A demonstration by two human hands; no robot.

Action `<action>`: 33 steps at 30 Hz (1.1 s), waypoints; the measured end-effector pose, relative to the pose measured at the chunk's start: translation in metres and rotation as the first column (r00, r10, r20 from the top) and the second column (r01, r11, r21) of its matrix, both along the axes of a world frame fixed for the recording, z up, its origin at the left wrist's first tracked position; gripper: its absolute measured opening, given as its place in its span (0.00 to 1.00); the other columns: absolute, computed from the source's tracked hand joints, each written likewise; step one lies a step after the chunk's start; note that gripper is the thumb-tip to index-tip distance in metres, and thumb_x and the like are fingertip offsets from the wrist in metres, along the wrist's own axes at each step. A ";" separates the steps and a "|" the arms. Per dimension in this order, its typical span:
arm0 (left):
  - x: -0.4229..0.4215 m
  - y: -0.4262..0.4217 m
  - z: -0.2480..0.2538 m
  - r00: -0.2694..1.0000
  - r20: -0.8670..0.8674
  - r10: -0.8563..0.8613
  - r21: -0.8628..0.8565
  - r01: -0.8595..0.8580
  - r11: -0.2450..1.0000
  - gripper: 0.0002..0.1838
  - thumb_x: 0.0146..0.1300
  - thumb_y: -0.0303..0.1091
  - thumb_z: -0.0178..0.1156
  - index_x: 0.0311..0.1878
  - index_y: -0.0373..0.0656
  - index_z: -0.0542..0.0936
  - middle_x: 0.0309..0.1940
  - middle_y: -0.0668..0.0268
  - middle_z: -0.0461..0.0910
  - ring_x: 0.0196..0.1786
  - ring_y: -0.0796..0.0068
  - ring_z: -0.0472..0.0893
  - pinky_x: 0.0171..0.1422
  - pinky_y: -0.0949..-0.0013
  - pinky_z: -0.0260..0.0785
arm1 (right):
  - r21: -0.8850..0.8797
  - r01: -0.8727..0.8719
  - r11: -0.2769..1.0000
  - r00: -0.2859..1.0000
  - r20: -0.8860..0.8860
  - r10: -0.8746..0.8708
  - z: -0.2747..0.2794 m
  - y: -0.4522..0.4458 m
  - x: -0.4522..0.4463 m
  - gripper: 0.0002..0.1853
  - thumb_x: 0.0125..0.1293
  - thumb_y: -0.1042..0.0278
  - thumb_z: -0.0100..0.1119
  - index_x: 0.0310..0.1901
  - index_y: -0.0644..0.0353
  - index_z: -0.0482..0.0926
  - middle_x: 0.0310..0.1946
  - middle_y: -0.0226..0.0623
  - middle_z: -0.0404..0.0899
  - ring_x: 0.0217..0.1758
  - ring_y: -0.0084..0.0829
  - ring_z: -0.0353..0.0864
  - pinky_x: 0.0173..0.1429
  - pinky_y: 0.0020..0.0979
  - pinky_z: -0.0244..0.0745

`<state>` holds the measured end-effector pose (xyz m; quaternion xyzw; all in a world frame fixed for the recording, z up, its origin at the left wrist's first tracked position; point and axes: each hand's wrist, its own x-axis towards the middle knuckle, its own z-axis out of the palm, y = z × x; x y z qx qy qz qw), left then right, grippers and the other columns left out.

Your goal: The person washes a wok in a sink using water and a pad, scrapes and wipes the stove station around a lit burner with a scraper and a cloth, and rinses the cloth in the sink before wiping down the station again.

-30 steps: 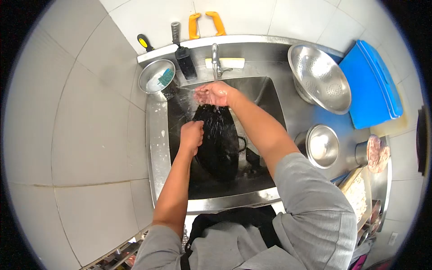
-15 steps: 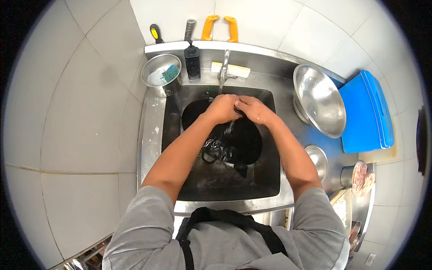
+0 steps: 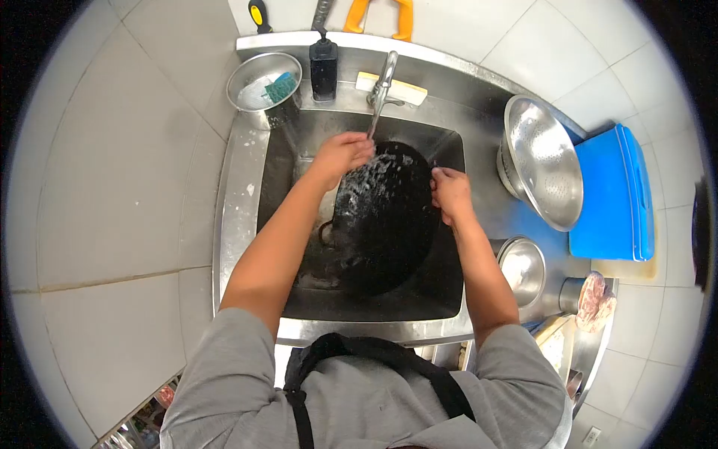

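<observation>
A round black pan [image 3: 385, 232], wok-like and wet, lies in the sink [image 3: 359, 309]. It has a small loop handle [image 3: 325, 233] on its left side. Closed at the pan's right edge is my right hand [image 3: 452, 194], gripping the rim or a handle there; the exact part is hidden. Under the faucet [image 3: 387, 75], my left hand [image 3: 345, 158] has its fingers stretched into the running water and holds nothing visible. Water [image 3: 381, 168] splashes from it over the pan's upper part.
A metal pot [image 3: 262, 93] with a green scouring pad [image 3: 281, 87] and a black bottle [image 3: 323, 69] stand behind the sink. To the right are a colander [image 3: 542, 161], a metal bowl [image 3: 522, 271] and a blue bin [image 3: 609, 198]. Orange handles [image 3: 404, 19] hang at the wall.
My hands, together at the pan's top before, are now apart: left under the faucet, right at the pan's right edge. The pan has turned and shifted right. The view has tilted lower.
</observation>
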<state>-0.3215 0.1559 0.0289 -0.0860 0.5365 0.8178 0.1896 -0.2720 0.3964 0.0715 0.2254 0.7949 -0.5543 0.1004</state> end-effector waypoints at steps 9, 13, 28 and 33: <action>0.127 -0.007 -0.255 0.158 0.585 -0.795 -0.740 0.506 -0.444 0.19 0.55 0.28 0.60 0.53 0.40 0.79 0.53 0.49 0.77 0.55 0.52 0.78 0.57 0.53 0.71 | 0.460 0.081 0.884 0.910 -0.396 0.123 0.041 -0.002 0.030 0.17 0.65 0.74 0.54 0.55 0.69 0.75 0.28 0.36 0.77 0.30 0.22 0.73 0.39 0.26 0.71; 0.166 0.071 -0.259 -0.007 0.264 -0.965 -0.952 0.161 -0.262 0.22 0.62 0.35 0.55 0.60 0.41 0.74 0.64 0.50 0.68 0.64 0.52 0.70 0.65 0.50 0.65 | 0.455 0.120 0.882 0.911 -0.404 0.084 0.037 0.002 0.022 0.15 0.66 0.75 0.54 0.54 0.67 0.76 0.27 0.33 0.76 0.29 0.20 0.71 0.37 0.24 0.69; 0.151 -0.011 -0.371 0.384 0.025 -0.923 -0.999 0.032 -0.014 0.27 0.62 0.38 0.56 0.66 0.54 0.68 0.69 0.61 0.61 0.72 0.50 0.58 0.72 0.40 0.51 | 0.296 0.226 0.928 0.853 -0.521 -0.042 0.049 0.021 0.023 0.12 0.68 0.78 0.51 0.52 0.63 0.71 0.22 0.22 0.69 0.22 0.11 0.60 0.25 0.17 0.50; 0.086 -0.053 -0.315 0.798 0.296 -0.525 -0.952 0.289 -0.096 0.27 0.61 0.38 0.58 0.64 0.45 0.69 0.64 0.59 0.65 0.65 0.57 0.66 0.69 0.53 0.60 | 0.248 0.192 0.950 0.890 -0.452 -0.062 0.042 0.011 0.030 0.13 0.67 0.80 0.51 0.52 0.62 0.72 0.23 0.23 0.69 0.23 0.12 0.62 0.27 0.18 0.56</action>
